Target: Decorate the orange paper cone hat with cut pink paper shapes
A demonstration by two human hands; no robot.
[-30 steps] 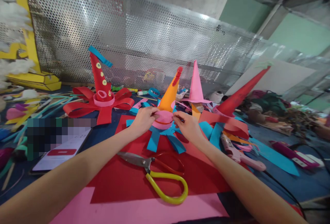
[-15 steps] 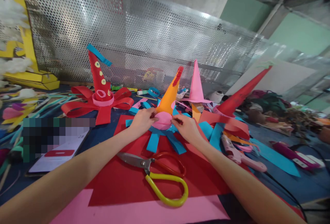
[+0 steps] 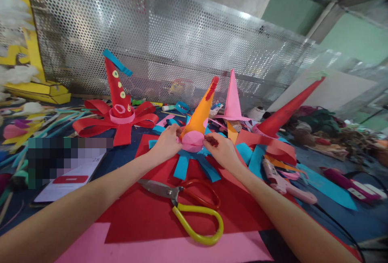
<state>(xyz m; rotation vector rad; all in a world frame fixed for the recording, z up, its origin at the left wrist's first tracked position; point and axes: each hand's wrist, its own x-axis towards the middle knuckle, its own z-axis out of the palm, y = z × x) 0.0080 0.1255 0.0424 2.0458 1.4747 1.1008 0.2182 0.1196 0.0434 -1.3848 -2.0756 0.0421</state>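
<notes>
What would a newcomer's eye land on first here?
Both hands meet mid-table: the left hand and right hand press a pink band around the base of an orange paper cone with blue strips. Nearer lie yellow-handled scissors on red paper; a red dotted cone stands at left.

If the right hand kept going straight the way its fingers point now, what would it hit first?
Almost at once, the pink paper band round the base of the orange paper cone: the right hand points left and away, fingertips already on it. The left hand lies just beyond.
</notes>
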